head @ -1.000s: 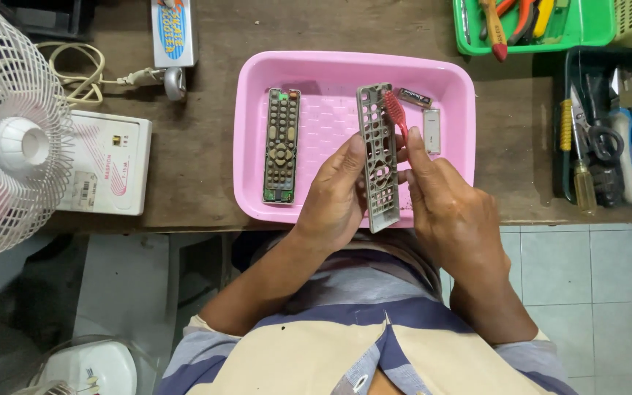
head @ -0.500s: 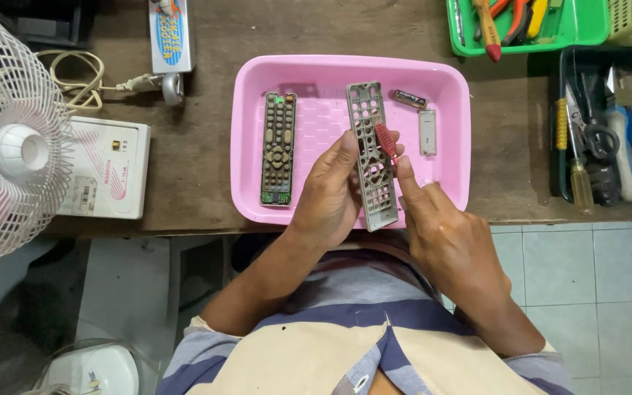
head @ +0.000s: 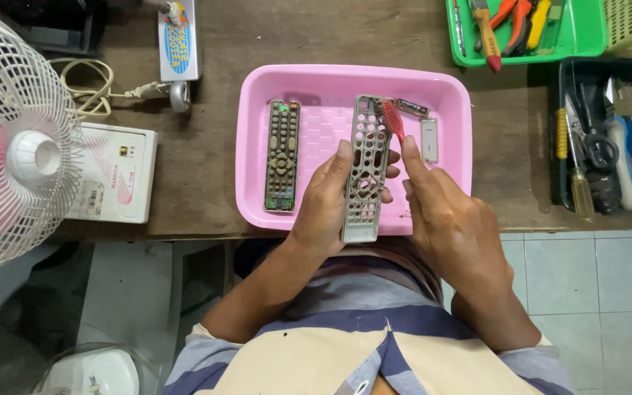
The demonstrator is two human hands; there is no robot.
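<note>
Left hand (head: 327, 208) is gripping the grey perforated plastic remote cover (head: 366, 172) above the pink plastic tray (head: 451, 95); right hand (head: 451, 219) is pinching a red toothbrush (head: 393, 121), best stroked lightly along the holes.

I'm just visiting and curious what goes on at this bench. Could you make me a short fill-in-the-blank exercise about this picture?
1. The left hand holds a grey remote cover full of ____.
2. The right hand holds a small brush with a ____ head.
3. A remote keypad lies in a ____ tray.
4. At the left edge stands a white ____.

Missing words: holes; red; pink; fan
</note>
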